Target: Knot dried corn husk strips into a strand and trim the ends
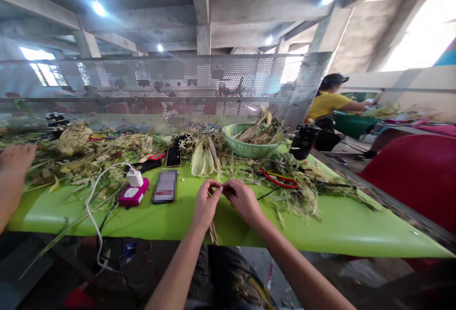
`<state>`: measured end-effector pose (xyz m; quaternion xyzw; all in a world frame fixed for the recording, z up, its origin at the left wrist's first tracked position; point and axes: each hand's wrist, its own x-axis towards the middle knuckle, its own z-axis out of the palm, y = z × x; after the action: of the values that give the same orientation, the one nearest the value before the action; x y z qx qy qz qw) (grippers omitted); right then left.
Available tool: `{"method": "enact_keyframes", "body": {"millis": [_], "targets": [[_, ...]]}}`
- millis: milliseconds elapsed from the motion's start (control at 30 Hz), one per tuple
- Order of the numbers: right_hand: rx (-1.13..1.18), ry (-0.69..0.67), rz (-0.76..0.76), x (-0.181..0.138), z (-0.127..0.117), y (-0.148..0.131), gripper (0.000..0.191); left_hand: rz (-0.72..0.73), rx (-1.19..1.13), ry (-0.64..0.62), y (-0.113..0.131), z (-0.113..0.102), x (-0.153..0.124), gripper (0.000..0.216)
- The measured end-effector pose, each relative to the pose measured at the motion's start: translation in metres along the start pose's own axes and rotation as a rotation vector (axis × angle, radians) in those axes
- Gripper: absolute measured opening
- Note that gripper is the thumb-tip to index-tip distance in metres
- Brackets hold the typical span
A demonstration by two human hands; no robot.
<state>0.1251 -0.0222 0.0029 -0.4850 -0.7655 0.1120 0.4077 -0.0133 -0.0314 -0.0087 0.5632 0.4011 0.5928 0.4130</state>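
Observation:
Over the front of the green table, my left hand (207,201) is closed in a pinch on a dry corn husk strip (213,233), whose tail hangs below the palm toward the table edge. My right hand (242,199) meets it fingertip to fingertip, also pinching; whatever lies between its fingers is too small to make out. Just beyond both hands lies a fan of pale corn husks (203,159). To the left of my hands a phone (165,186) rests with its screen lit, and a second, dark phone (173,156) lies behind it.
A green basket (249,148) holds dried husks. Red-handled pliers or scissors (285,180) lie among shreds at right. A purple power block (134,193) carries a white charger and cable. Another person's hand (16,163) is at far left; a person in yellow (324,106) sits at right.

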Motion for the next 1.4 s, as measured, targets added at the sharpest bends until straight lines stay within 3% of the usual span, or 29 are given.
{"method": "enact_keyframes", "body": {"millis": [133,233,367,567,833,1033,1400], "targets": [[-0.003,0.018,0.018,-0.001,-0.001,0.002,0.02,0.033,0.013,-0.015,-0.003,0.001,0.002,0.01],[-0.028,0.041,0.063,-0.004,-0.005,0.003,0.03,0.029,0.072,0.047,-0.009,0.001,0.004,0.005],[-0.063,0.047,0.122,-0.009,-0.011,0.002,0.011,0.004,0.205,0.081,-0.019,0.0,0.006,0.004],[0.059,-0.027,0.173,-0.01,-0.013,0.003,0.003,0.003,0.267,0.03,-0.022,0.0,0.008,0.003],[0.39,-0.14,0.276,-0.006,-0.012,0.012,0.023,-0.025,0.422,-0.065,-0.013,0.002,0.005,0.006],[0.5,-0.093,0.321,-0.004,-0.009,0.012,0.023,-0.02,0.48,-0.134,-0.009,0.003,0.005,0.011],[0.487,-0.02,0.298,-0.001,-0.01,0.01,0.017,-0.046,0.376,-0.173,-0.01,0.004,0.004,0.012]]}}
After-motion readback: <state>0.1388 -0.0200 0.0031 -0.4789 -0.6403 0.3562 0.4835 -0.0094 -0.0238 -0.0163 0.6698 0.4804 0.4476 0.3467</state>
